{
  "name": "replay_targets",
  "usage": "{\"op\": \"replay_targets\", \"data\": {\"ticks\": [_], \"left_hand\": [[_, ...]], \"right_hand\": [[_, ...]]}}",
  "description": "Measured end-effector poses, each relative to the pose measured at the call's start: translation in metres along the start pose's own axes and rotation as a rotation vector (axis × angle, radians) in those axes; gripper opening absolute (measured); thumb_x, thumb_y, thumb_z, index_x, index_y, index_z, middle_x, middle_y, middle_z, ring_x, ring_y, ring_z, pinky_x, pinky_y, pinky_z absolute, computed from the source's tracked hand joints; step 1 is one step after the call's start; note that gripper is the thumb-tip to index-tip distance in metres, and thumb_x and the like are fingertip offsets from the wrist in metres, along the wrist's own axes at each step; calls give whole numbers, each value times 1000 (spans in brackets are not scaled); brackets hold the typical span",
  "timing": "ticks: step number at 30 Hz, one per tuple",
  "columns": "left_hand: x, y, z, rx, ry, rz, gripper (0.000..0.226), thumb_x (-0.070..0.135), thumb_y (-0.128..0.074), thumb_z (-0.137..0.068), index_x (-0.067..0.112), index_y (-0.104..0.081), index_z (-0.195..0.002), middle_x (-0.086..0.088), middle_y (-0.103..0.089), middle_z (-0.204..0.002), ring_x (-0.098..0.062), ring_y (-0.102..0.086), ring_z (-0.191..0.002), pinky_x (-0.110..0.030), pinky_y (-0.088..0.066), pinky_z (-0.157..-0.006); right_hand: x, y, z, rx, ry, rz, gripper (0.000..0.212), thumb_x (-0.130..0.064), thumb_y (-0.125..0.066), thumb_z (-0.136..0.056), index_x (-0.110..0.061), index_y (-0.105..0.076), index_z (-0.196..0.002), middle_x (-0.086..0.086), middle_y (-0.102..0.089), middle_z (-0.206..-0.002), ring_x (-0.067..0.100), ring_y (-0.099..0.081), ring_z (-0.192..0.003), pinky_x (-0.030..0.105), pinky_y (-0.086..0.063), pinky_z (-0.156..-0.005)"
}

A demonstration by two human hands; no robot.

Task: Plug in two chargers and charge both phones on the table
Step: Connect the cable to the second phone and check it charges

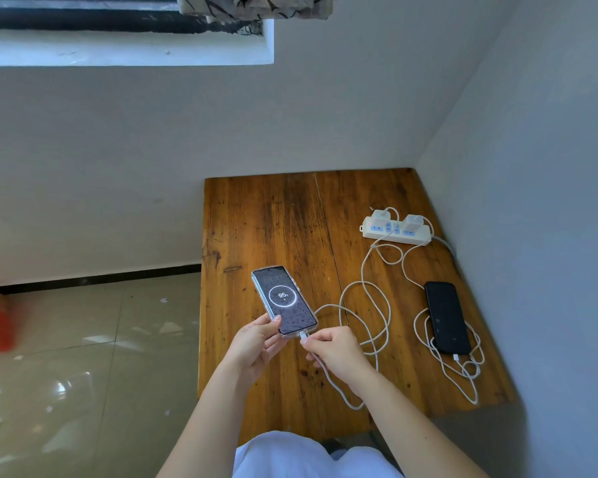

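Phones first: the lit phone (pixel 283 300) is up off the table (pixel 273 219), gripped by its lower end in my left hand (pixel 256 339), and it reads 95% with a charge ring, so it looks like it's taking power. My right hand (pixel 332 353) is pinched on the plug (pixel 303 336) at its port. Risk as I see it: setting it down with all that looped cable (pixel 366 305) could tug the plug loose, or snag the dark phone (pixel 446 317) lying near the right edge. Count: two phones, two chargers (pixel 382 215) in one power strip (pixel 396 231), two cables.
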State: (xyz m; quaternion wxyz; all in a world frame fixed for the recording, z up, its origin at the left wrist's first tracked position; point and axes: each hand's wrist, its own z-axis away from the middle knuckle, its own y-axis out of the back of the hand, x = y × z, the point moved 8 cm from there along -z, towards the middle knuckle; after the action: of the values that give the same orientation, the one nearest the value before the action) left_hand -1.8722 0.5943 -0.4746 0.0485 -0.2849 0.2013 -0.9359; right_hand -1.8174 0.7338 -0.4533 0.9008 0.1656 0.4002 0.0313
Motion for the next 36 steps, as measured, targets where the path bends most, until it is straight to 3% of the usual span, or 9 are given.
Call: {"op": "replay_targets", "data": {"ticks": [6,16,24,29,33,36], "left_hand": [[0,4,-6,-5,16,-10,35,5,-56,-94,7,-56,-129,-16,-69,-116,-28,-69,-103,-31,-58,-81],[2,9,-21,-14,52,-26,35,4,-56,-93,7,-56,-129,-16,-70,-115,-27,-70,-101,-28,-61,-73],[15,14,-46,-26,63,-117,35,6,-55,-94,8,-56,-129,-13,-71,-115,-25,-69,-104,-30,-58,-83],[25,16,-67,-51,87,-163,36,7,-55,-95,13,-56,-130,-10,-73,-112,-22,-71,-101,-27,-58,-78],[30,17,-85,-47,106,-187,37,7,-55,-95,16,-54,-131,-8,-73,-111,-20,-72,-96,-26,-58,-73],[35,22,-97,-22,111,-199,41,6,-54,-95,16,-51,-134,-9,-72,-114,-21,-71,-98,-28,-55,-80]], "right_hand": [[2,-2,-4,0,-28,-3,12,-24,-66,-87,-15,-73,-92,-2,-69,-76,12,-66,-75,20,-54,-63],[6,-9,-16,-9,-80,4,14,-28,-66,-87,-16,-73,-89,-1,-70,-76,13,-66,-74,23,-55,-66],[4,-14,-31,-9,-80,115,37,-44,-58,-89,-16,-70,-67,-5,-65,-60,10,-63,-61,25,-49,-61],[1,-19,-44,-19,-78,152,29,-33,-61,-87,-10,-73,-74,3,-72,-70,21,-68,-72,37,-56,-72],[6,-24,-53,-30,-109,273,24,-27,-60,-87,-9,-71,-75,6,-73,-77,22,-68,-76,36,-54,-72],[16,-27,-58,-72,-154,344,27,-24,-58,-89,-6,-64,-70,10,-69,-76,25,-65,-74,35,-53,-71]]}}
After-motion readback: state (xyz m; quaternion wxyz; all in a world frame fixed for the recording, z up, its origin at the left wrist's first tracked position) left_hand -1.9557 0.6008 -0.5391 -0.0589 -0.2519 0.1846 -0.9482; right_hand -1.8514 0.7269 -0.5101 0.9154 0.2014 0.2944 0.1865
